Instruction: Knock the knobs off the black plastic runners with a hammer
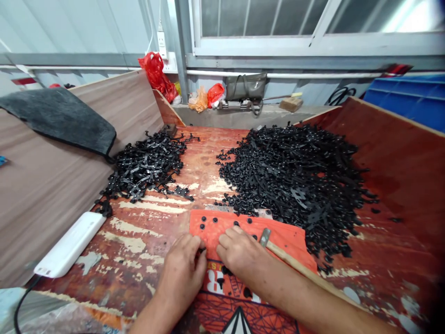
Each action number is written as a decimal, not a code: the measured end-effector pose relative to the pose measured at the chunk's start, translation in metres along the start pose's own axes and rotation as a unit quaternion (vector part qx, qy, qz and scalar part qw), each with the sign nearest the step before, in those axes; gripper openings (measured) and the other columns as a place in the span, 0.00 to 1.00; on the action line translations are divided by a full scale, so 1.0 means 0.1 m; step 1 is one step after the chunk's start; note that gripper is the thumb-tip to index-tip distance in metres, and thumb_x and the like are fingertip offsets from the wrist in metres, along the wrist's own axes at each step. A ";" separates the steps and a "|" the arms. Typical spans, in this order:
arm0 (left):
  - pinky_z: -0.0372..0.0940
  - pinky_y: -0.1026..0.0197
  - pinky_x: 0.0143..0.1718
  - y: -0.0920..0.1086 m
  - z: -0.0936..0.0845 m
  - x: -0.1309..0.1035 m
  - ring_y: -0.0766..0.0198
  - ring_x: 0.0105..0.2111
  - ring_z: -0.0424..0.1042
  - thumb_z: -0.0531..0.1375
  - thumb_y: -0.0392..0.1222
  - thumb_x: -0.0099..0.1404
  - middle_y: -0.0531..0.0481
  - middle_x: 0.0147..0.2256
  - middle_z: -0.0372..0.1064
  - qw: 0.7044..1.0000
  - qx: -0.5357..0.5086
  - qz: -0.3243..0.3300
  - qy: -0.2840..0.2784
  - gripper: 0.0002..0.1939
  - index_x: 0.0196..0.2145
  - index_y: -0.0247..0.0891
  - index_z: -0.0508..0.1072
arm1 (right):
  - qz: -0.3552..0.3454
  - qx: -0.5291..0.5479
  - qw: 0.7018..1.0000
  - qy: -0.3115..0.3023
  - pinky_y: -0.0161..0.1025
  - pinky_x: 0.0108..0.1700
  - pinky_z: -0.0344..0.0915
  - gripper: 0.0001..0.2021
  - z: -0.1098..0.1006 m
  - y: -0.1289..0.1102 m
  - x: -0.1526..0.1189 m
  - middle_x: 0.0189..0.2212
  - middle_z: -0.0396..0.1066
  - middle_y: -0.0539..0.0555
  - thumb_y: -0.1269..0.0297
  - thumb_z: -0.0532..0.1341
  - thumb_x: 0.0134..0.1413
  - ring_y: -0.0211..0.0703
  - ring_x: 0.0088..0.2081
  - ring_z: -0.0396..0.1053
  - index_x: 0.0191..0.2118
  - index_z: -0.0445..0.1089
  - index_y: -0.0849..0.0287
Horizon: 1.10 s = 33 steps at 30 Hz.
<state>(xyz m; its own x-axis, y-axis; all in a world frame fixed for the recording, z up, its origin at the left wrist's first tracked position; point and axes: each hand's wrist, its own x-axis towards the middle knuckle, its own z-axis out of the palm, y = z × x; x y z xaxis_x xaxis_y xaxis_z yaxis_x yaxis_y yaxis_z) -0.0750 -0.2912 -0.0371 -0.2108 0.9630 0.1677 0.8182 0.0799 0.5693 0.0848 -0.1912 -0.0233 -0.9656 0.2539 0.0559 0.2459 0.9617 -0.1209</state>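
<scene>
My left hand point(183, 262) is closed over the left side of an orange-red printed cloth point(285, 230), thumb and forefinger pinching a small black part point(201, 251). Close by on the right, my right hand point(239, 250) rests on the same cloth with its fingers curled in; whatever they hold is hidden. Several round black button-like pieces point(215, 220) lie on the cloth around both hands. A hammer point(265, 237) with a wooden handle lies beside my right hand, its handle partly behind my forearm.
A large heap of black plastic parts point(295, 171) covers the back right of the worn red table point(205, 153). A smaller heap of linked black pieces point(146, 164) lies at left. A white power strip point(69, 245) sits near the left board. Wooden side boards point(392, 162) edge the table.
</scene>
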 end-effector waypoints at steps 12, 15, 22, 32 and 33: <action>0.62 0.64 0.30 -0.16 -0.13 0.13 0.64 0.27 0.69 0.59 0.43 0.63 0.55 0.27 0.70 0.957 -0.241 -0.162 0.015 0.05 0.31 0.40 0.70 | 0.144 0.135 0.975 0.104 0.33 0.33 0.60 0.06 -0.10 0.14 0.18 0.26 0.70 0.46 0.76 0.58 0.58 0.37 0.28 0.67 0.36 0.67 0.57; 0.63 0.63 0.32 -0.17 -0.12 0.19 0.63 0.30 0.70 0.60 0.45 0.63 0.53 0.28 0.71 0.969 -0.197 -0.139 0.044 0.07 0.30 0.40 0.73 | 0.167 0.163 0.962 0.142 0.34 0.39 0.61 0.06 -0.05 0.11 0.23 0.31 0.70 0.49 0.75 0.59 0.57 0.39 0.36 0.68 0.32 0.67 0.57; 0.61 0.55 0.40 -0.18 0.08 0.20 0.57 0.35 0.71 0.60 0.41 0.64 0.50 0.31 0.71 0.997 -0.003 -0.055 0.059 0.06 0.31 0.42 0.77 | 0.174 0.181 0.956 0.151 0.38 0.43 0.61 0.06 0.10 0.16 0.23 0.29 0.69 0.50 0.76 0.60 0.56 0.41 0.35 0.66 0.32 0.69 0.57; 0.61 0.60 0.33 -0.28 -0.09 0.41 0.61 0.30 0.69 0.60 0.43 0.65 0.52 0.27 0.69 0.999 -0.008 -0.031 0.030 0.07 0.37 0.40 0.76 | 0.166 0.158 0.965 0.130 0.43 0.44 0.57 0.05 -0.16 0.24 -0.04 0.34 0.70 0.54 0.73 0.58 0.60 0.47 0.40 0.61 0.37 0.71 0.59; 0.60 0.61 0.33 -0.29 -0.09 0.46 0.62 0.29 0.69 0.60 0.42 0.64 0.53 0.26 0.69 1.000 -0.014 -0.023 0.015 0.05 0.35 0.41 0.76 | 0.165 0.158 0.966 0.122 0.43 0.44 0.57 0.06 -0.20 0.24 -0.14 0.33 0.69 0.54 0.73 0.57 0.62 0.47 0.39 0.61 0.36 0.71 0.59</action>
<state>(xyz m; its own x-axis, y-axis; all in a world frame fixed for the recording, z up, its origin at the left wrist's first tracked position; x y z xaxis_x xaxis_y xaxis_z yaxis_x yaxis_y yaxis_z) -0.1134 -0.2515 -0.0387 -0.2632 0.9506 0.1646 0.7923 0.1156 0.5991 0.1058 -0.1696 -0.0072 -0.7813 0.5947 0.1894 0.4615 0.7548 -0.4662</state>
